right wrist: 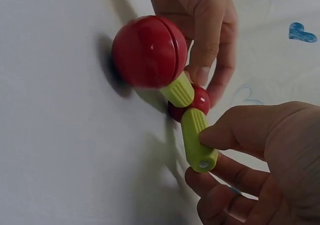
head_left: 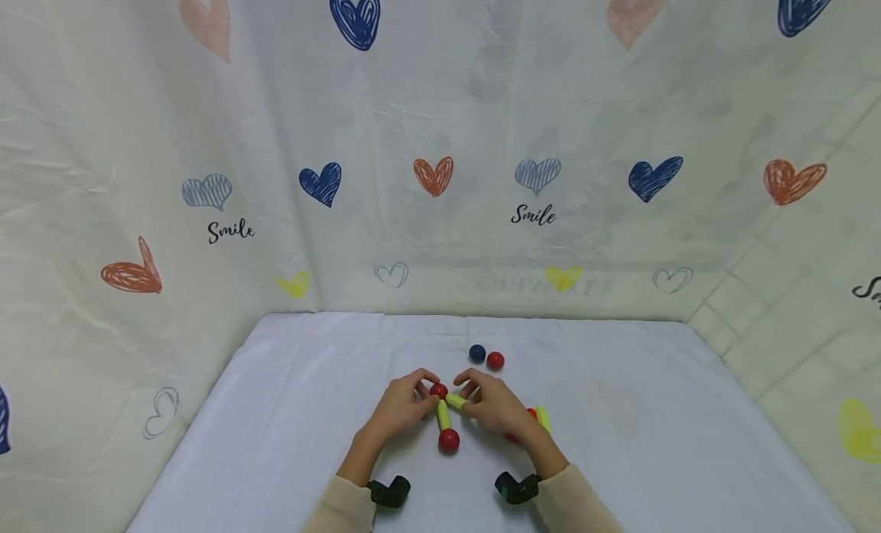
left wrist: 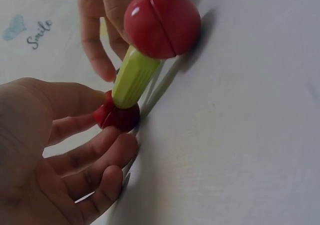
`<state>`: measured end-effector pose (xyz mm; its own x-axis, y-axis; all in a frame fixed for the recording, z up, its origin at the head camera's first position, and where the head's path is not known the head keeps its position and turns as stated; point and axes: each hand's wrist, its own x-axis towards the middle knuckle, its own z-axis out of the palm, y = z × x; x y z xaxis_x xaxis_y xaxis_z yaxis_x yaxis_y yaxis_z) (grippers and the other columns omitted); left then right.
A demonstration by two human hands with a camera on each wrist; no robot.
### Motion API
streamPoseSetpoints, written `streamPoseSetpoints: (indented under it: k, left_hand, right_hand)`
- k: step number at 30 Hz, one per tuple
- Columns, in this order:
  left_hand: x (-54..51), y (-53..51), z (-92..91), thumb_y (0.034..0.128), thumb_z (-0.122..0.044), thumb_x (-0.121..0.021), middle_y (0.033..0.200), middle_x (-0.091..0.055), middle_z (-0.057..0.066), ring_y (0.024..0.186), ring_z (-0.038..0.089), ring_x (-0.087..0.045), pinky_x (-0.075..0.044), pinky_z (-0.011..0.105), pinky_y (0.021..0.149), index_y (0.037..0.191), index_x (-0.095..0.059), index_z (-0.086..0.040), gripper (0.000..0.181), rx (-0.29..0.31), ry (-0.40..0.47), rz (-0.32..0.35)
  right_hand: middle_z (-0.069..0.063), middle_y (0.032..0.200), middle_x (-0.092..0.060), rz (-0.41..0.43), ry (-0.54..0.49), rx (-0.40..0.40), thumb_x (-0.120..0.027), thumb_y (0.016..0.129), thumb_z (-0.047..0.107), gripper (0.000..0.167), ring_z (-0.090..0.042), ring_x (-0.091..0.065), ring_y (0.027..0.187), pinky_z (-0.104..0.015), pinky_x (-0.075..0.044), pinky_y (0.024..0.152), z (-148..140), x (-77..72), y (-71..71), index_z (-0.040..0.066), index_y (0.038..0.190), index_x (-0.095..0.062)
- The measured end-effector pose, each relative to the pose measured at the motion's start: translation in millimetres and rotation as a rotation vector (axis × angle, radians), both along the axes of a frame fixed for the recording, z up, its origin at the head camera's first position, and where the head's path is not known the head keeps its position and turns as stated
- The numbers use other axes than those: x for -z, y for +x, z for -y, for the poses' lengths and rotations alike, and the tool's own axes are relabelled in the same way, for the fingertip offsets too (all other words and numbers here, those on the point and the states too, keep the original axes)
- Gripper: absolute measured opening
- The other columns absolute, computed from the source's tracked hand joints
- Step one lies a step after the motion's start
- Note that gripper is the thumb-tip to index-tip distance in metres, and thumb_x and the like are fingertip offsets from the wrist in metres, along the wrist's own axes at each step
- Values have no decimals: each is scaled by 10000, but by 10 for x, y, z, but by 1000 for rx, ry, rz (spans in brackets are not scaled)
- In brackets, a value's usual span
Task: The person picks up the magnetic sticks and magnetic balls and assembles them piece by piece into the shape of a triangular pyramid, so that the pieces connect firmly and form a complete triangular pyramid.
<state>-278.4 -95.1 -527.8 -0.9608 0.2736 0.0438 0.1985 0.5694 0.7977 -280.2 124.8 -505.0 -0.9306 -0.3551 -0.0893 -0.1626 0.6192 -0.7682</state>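
My left hand [head_left: 402, 403] grips a red ball [head_left: 438, 390] between thumb and fingers. From that ball a yellow-green stick [head_left: 443, 417] runs toward me to a second red ball [head_left: 449, 440], which has a groove around it in the wrist views. My right hand [head_left: 497, 404] pinches another yellow-green stick [right wrist: 197, 135] between thumb and fingers. Its far end meets the held red ball [right wrist: 201, 99] in the right wrist view; whether it is fixed there I cannot tell. A pale spot, perhaps metal, marks its near end.
Beyond the hands, a dark blue ball [head_left: 477, 354] and a red ball [head_left: 495, 361] lie on the white-covered table [head_left: 310, 411]. Another yellow-green stick [head_left: 543, 418] and red pieces are partly hidden behind the right wrist. A heart-printed curtain [head_left: 482, 235] hangs along the back.
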Motion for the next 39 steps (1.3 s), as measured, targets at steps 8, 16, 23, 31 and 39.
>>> streamPoseSetpoints:
  k: [8, 16, 23, 31, 39]
  left_hand:
    - [-1, -9, 15, 947, -244, -718, 1056, -680, 3, 826, 129, -561, -491, 250, 719, 1188, -697, -224, 243, 1, -44, -57]
    - [-2, -15, 50, 948, -229, -718, 1030, -680, -5, 836, 133, -570, -493, 264, 728, 1165, -728, -221, 218, 23, -34, -45]
    - [-3, -17, 78, 940, -233, -734, 1015, -682, -17, 824, 128, -577, -488, 269, 731, 1132, -729, -243, 192, 19, -34, -45]
    - [7, -28, 93, 938, -236, -741, 1026, -690, -18, 838, 129, -581, -490, 269, 748, 1132, -729, -243, 195, -1, -35, -34]
    - [3, -43, 90, 931, -227, -753, 1008, -683, -22, 818, 151, -574, -484, 282, 707, 1123, -719, -242, 195, -24, -15, -4]
  right_hand:
    - [-36, 1054, -701, -20, -5, -49, -672, 899, 31, 374, -180, -604, 868, -310, -518, 716, -41, 6, -23, 138, 1255, -626]
    - [-6, 1024, -684, -31, -22, -4, -704, 933, 109, 345, -181, -625, 938, -368, -569, 811, -77, -38, -32, 122, 1268, -622]
    - [-9, 1022, -661, -52, -70, 150, -703, 951, 121, 326, -184, -620, 955, -352, -565, 792, -282, -132, -89, 113, 1268, -624]
    - [-83, 1163, -678, -102, -98, 248, -694, 963, 149, 343, -248, -635, 1031, -361, -571, 809, -612, -238, -211, 156, 1298, -618]
    - [-184, 1283, -634, -41, -67, 154, -680, 975, 161, 390, -281, -646, 1034, -363, -574, 799, -726, -301, -422, 139, 1352, -585]
